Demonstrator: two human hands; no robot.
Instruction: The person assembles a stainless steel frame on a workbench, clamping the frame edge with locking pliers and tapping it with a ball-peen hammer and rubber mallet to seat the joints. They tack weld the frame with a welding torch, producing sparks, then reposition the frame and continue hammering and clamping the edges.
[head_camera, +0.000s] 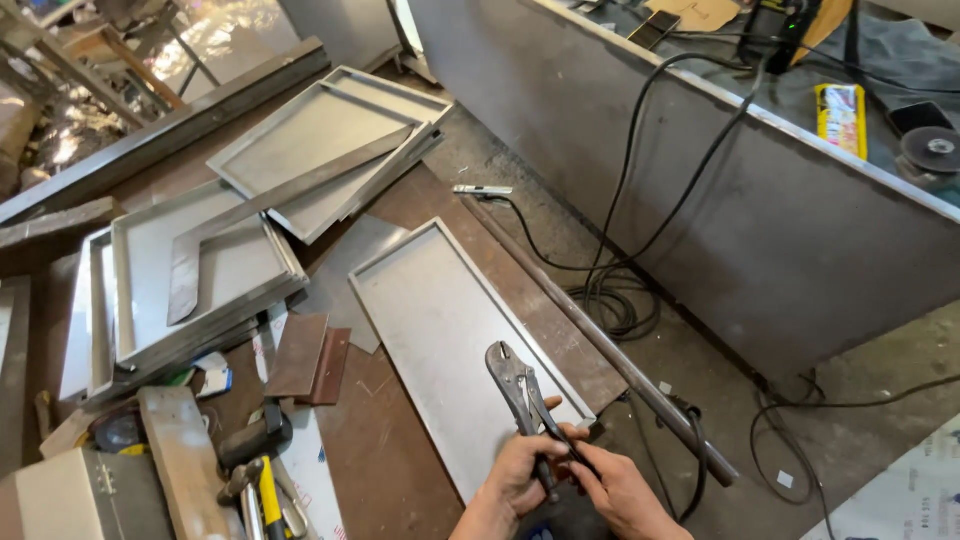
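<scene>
Both my hands hold a pair of grey metal locking pliers (516, 385) at the bottom middle. My left hand (520, 472) wraps the lower handle. My right hand (618, 490) grips the handle end from the right. The jaws point up and away from me, over the near end of a long shallow metal tray (432, 320) that lies on the brown work surface (390, 450).
Several more metal trays (320, 150) are stacked at the left and back. A long steel rod (600, 340) runs beside the tray. Black cables (620, 290) coil beneath a grey metal bench wall (780, 230). A wooden block (185, 460) and yellow-handled tool (268, 495) lie at lower left.
</scene>
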